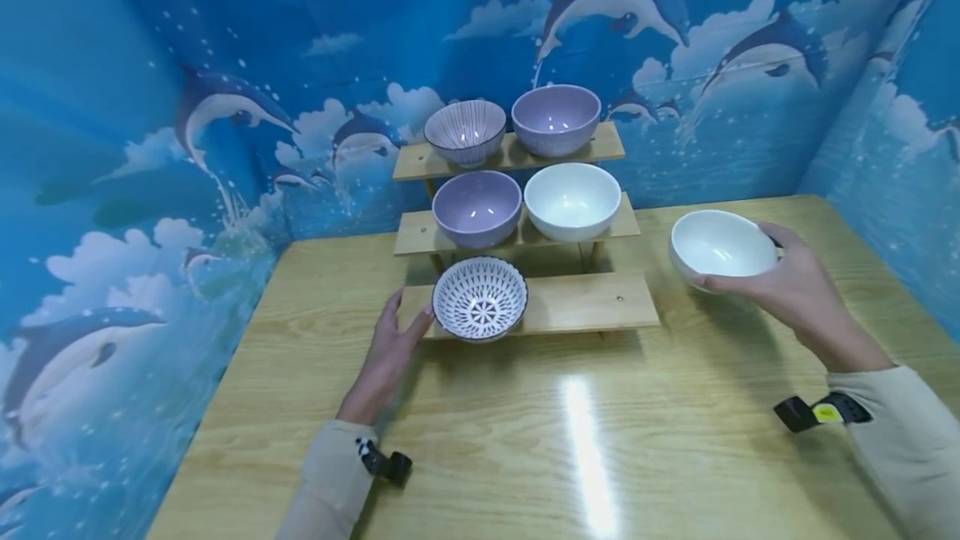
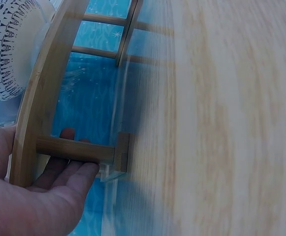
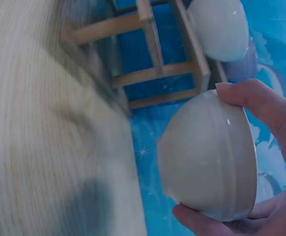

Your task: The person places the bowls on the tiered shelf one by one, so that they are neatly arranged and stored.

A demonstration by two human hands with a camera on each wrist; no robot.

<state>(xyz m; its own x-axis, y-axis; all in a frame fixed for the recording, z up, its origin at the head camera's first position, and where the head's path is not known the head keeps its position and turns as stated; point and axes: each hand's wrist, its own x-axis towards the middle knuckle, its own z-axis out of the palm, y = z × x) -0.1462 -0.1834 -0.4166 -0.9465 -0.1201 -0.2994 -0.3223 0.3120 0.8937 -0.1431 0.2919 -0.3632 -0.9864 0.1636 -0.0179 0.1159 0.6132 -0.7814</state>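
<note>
My right hand (image 1: 795, 282) grips a plain white bowl (image 1: 722, 244) by its rim and side, holding it above the table to the right of a three-tier wooden stand (image 1: 585, 304). In the right wrist view the bowl (image 3: 206, 157) is tilted between thumb and fingers. At the stand's lowest step, my left hand (image 1: 393, 344) grips the left end. The left wrist view shows the fingers (image 2: 81, 179) beneath the board, beside a leg (image 2: 76, 149). Close to that thumb, a white bowl with a dark pattern (image 1: 480, 298) sits on the lowest step.
On the middle step stand a purple bowl (image 1: 477, 208) and a white bowl (image 1: 572, 201). The top step carries a striped bowl (image 1: 465, 133) and another purple bowl (image 1: 557, 119). A blue dolphin-print backdrop (image 1: 330, 65) rises behind the wooden table (image 1: 480, 440).
</note>
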